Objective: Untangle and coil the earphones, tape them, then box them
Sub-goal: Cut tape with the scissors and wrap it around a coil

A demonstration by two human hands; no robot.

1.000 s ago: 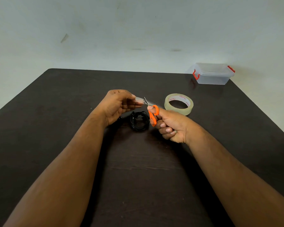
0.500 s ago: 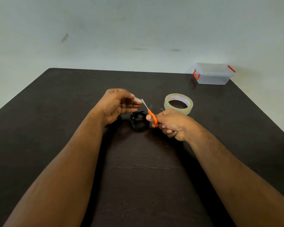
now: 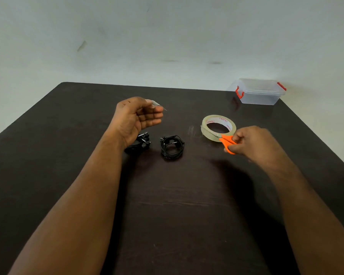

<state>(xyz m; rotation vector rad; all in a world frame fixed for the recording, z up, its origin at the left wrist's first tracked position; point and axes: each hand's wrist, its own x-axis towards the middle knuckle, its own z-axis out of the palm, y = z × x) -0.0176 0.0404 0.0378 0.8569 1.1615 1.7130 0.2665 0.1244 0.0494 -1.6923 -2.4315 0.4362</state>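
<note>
While our left hand (image 3: 136,118) is pinching a cut tape strip (image 3: 155,103) above the coiled earphones (image 3: 172,146) at mid-table and our right hand (image 3: 252,143) is gripping the scissors (image 3: 225,141) beside the tape roll (image 3: 218,127), we are risking the limp strip folding onto itself.

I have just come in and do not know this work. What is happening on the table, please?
A person is packing earphones. The left hand holds a cut piece of clear tape in its fingers, above the table. The right hand holds orange scissors beside the tape roll. Two coiled black earphones lie between the hands, one partly hidden by the left wrist. The clear box stands closed at the far corner.
</note>
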